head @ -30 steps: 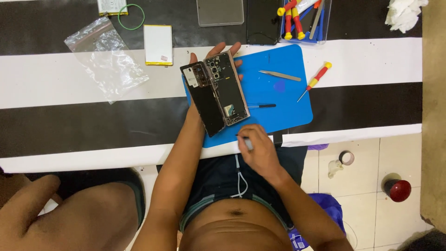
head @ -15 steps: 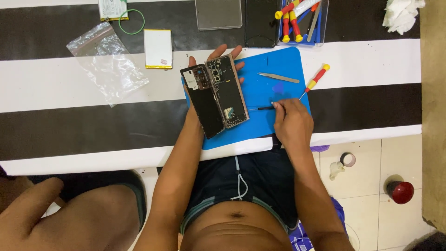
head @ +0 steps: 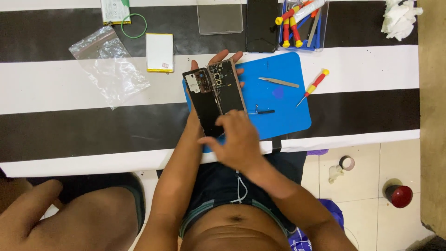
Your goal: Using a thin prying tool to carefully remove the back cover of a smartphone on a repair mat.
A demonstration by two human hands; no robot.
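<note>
Fingers (head: 222, 122) of the right hand (head: 234, 142) are loosely curled and reach up to the lower end of the opened phone (head: 222, 90); whether they pinch anything there I cannot tell, since the hand is blurred and its back hides the tips; the left hand (head: 218, 60) lies under the phone, palm up, its fingertips spread and showing past the top edge. Beside the phone on its left, touching it, leans the dark back cover (head: 202, 100), partly lifted away; both lie with their long axis running away from the person, slightly tilted to the left; the phone sits directly ahead of the right fingers, and the right hand is the nearer free one. Just right of the fingers a small black tool (head: 261, 111) rests on the blue mat (head: 288, 116); further out lie metal tweezers (head: 278, 82) and a red and yellow screwdriver (head: 313, 87); the mat covers a black and white striped table (head: 93, 88). Well apart to the left are a white battery (head: 159, 52) and a clear plastic bag (head: 109, 65); a tray of screwdrivers (head: 299, 18) stands at the far edge; tiled floor (head: 362, 186) shows below.
</note>
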